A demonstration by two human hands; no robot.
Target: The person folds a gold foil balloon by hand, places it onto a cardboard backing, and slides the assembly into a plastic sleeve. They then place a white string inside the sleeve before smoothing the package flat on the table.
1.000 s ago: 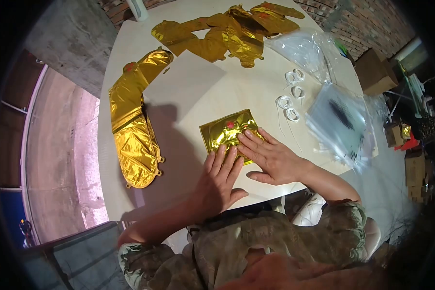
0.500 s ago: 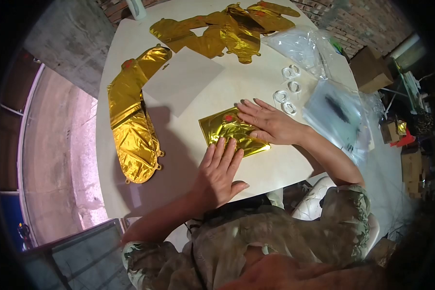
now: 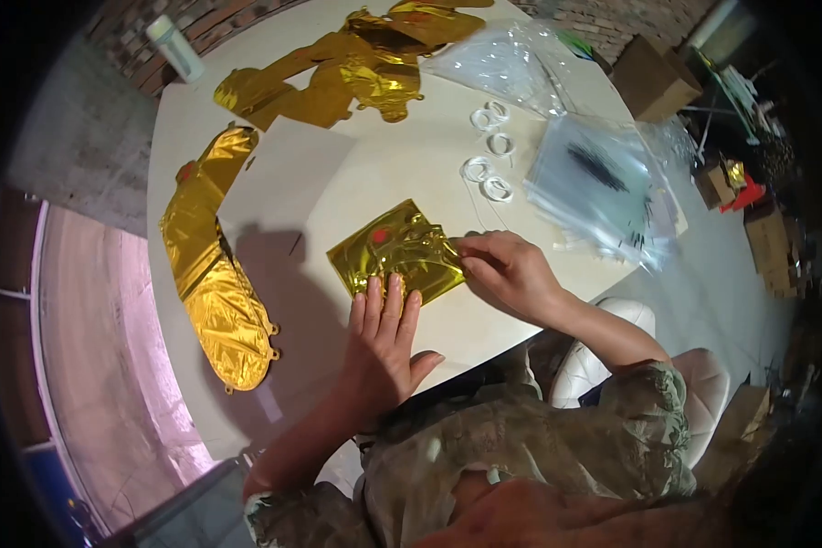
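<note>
A folded gold foil balloon (image 3: 388,248) with a red spot lies on the table in front of me, its surface shiny and wrinkled. My left hand (image 3: 381,342) rests flat on its near edge, fingers stretched out and thumb apart. At its right edge my right hand (image 3: 513,274) has thumb and fingers pinched together on the foil; the fingertips partly hide what they grip. A sheet of pale paper (image 3: 288,173) lies beyond, to the left.
Unfolded gold foil balloons (image 3: 219,306) lie along the table's left side, with more foil balloons (image 3: 379,73) at the back. White ribbon coils (image 3: 500,144) sit right of centre, near clear plastic bags (image 3: 594,178). A white bottle (image 3: 175,50) stands at the far left.
My right hand has gone from lying flat on the foil to pinching its right edge. My left hand still presses the near edge. The whole view has shifted and turned.
</note>
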